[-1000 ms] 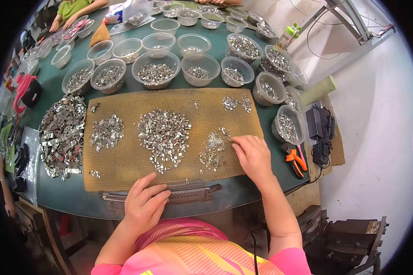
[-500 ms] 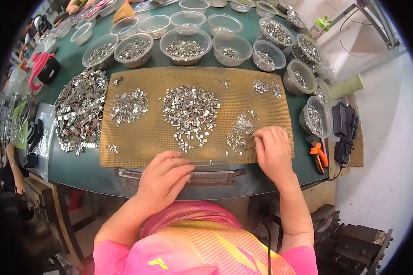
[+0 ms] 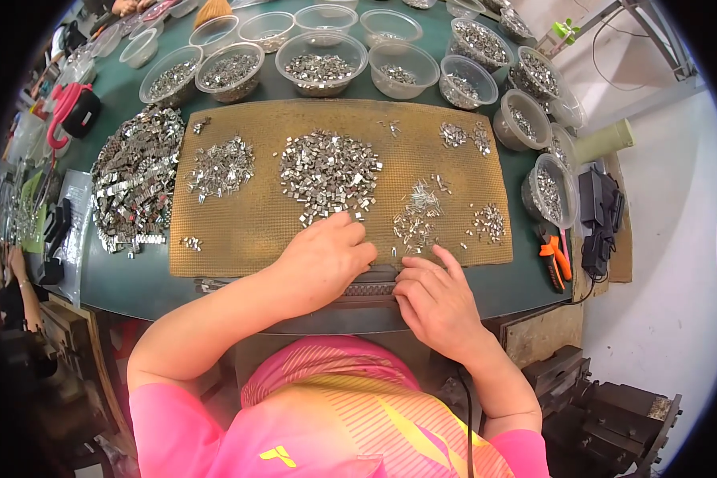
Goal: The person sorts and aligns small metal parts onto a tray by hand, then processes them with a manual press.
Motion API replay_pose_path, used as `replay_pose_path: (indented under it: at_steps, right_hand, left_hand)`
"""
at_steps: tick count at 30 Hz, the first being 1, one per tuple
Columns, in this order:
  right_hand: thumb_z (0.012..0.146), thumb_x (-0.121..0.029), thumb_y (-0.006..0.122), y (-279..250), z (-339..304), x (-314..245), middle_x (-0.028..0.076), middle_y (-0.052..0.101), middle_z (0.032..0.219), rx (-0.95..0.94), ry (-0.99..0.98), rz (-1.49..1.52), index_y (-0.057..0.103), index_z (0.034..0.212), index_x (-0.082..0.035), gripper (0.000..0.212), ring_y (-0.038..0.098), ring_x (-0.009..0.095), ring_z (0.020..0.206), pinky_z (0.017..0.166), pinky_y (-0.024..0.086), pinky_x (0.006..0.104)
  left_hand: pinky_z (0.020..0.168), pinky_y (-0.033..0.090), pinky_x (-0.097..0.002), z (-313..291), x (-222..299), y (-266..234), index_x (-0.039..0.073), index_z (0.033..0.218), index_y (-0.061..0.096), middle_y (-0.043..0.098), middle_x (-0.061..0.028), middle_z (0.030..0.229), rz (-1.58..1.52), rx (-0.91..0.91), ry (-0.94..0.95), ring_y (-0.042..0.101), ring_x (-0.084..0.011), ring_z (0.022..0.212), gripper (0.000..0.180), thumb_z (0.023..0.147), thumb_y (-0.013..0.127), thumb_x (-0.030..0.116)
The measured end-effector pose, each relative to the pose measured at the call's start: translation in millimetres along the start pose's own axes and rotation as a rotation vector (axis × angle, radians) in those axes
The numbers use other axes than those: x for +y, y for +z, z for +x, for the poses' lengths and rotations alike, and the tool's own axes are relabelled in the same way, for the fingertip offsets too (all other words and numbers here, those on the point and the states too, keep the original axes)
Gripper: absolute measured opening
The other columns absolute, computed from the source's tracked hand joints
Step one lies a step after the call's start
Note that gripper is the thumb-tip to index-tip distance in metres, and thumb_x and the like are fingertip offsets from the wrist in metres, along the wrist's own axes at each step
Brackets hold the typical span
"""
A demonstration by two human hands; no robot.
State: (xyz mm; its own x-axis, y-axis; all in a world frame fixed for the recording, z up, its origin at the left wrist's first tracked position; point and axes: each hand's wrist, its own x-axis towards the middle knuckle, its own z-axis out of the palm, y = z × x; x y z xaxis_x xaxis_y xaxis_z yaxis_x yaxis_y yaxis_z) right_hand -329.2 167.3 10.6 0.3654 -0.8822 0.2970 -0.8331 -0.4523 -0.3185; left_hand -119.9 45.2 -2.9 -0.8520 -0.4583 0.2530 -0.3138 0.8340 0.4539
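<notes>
My left hand (image 3: 327, 259) reaches over the front of the mat, fingers curled together at the lower edge of the central pile of small silvery metal pieces (image 3: 331, 167); its fingertips, and whatever they pinch, are hidden. Beside it, my right hand (image 3: 438, 303) rests at the right part of a dark, narrow, ridged bar (image 3: 366, 290) along the table's front edge. Its thumb and nearest fingers are drawn together there, one finger raised; anything between them is too small to make out. Just beyond lies a heap of thin metal pins (image 3: 418, 211). My left forearm covers part of the bar.
The brown textured mat (image 3: 255, 231) also bears smaller piles, including bits (image 3: 487, 223) at the right. A big heap of metal strips (image 3: 138, 179) lies to its left. Clear plastic bowls (image 3: 321, 84) of parts line the back and right. Orange-handled pliers (image 3: 555, 261) lie at the right.
My left hand has moved forward and right from the bar to the central pile. My right hand has come back and left from beside the pins to the bar. The view has shifted slightly.
</notes>
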Motion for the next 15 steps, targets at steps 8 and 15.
replay_pose_path:
  at_steps: [8,15]
  right_hand:
    - [0.083,-0.006,0.075,2,-5,-1,0.006,0.068,0.105,0.052,0.006,-0.042,0.066,0.100,-0.006,0.019,0.068,0.024,0.105,0.107,0.046,0.0521]
    - [0.086,-0.003,0.075,-17,-21,22,0.009,0.074,0.102,0.193,0.249,0.082,0.070,0.102,-0.004,0.017,0.071,0.026,0.091,0.089,0.056,0.0386]
  left_hand:
    - [0.083,0.051,-0.0368,10,1,7,0.007,0.090,0.061,0.058,-0.0078,0.091,0.138,-0.043,0.107,0.058,-0.0261,0.095,0.011,0.081,0.064,0.011]
    - [0.083,0.051,-0.0369,29,5,14,0.006,0.091,0.060,0.058,-0.0086,0.091,0.161,-0.054,0.131,0.058,-0.0263,0.095,0.011,0.081,0.063,0.011]
